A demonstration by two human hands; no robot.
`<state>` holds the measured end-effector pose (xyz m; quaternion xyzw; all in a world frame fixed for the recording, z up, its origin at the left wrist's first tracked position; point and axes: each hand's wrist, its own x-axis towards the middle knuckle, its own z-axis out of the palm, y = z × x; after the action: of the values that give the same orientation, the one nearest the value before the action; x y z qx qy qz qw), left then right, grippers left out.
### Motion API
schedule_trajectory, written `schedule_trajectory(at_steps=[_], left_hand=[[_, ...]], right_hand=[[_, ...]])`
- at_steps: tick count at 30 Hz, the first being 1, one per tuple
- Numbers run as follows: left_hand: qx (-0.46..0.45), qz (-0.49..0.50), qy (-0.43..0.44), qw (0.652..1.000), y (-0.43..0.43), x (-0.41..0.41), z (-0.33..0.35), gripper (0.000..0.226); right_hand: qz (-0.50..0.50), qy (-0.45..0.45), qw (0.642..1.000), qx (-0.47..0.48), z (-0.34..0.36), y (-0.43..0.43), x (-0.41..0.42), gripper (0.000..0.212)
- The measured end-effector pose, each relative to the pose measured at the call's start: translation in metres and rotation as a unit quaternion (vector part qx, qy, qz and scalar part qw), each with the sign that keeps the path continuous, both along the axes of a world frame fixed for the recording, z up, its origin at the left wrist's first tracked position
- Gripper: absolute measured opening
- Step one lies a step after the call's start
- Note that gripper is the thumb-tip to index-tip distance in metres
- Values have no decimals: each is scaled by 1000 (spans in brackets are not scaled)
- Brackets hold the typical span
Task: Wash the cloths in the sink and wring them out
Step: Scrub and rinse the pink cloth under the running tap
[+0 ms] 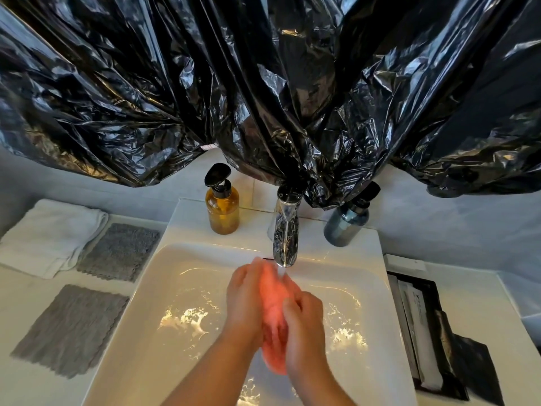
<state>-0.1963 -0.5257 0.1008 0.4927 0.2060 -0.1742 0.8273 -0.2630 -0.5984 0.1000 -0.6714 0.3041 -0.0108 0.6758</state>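
The left hand (246, 300) and the right hand (304, 326) are both clamping the pink cloth (273, 291) over the sink (175, 288), under water that is running from the faucet (285, 232). Washing looks underway, with wringing apparently still to do. The nearer grey cloth (70, 329) and the farther grey cloth (120, 250) are lying flat on the tabletop (29, 385) at the left; I cannot tell whether they are washed.

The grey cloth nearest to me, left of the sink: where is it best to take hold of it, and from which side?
The near grey cloth lies flat and spread on the counter, with no fold to grasp. Pinch its far right corner, beside the sink, from above; the left hand is nearer, once it lets go of the pink cloth.
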Motion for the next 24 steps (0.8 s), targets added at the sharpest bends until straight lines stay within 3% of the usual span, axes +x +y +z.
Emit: schedule_trajectory(at_steps=[2, 3, 5, 7, 8, 9, 11, 13, 17, 20, 24], left_hand=[[79, 41, -6, 996, -9, 1, -2, 21], [79, 41, -8, 996, -11, 2, -3, 26], [87, 13, 2, 996, -12, 3, 0, 39], [145, -35, -13, 989, -10, 1, -1, 35], [156, -63, -24, 985, -9, -1, -4, 32], [193, -86, -46, 976, -7, -1, -8, 30], [173, -113, -25, 978, -2, -6, -10, 29], [115, -132, 13, 985, 5, -10, -16, 31], [-28, -41, 52, 997, 15, -8, -9, 51], [25, 5, -20, 999, 13, -1, -4, 35], [130, 14, -21, 991, 1, 4, -4, 26]], right_hand=[[-38, -17, 994, -99, -2, 11, -6, 59], [-51, -24, 988, -141, -1, 15, -6, 65], [-60, -30, 982, -178, 3, 16, 1, 45], [-30, -3, 975, -220, 7, 12, 17, 17], [-21, 8, 973, -230, 8, 7, 25, 15], [-15, 19, 972, -236, 9, 1, 35, 20], [18, 47, 968, -246, 13, -11, 55, 22], [55, 73, 973, -213, 14, -22, 70, 20], [40, 74, 991, -107, 10, -28, 61, 24], [-2, 42, 995, -89, 6, -14, 34, 26], [61, 11, 974, -219, 0, 9, 8, 36]])
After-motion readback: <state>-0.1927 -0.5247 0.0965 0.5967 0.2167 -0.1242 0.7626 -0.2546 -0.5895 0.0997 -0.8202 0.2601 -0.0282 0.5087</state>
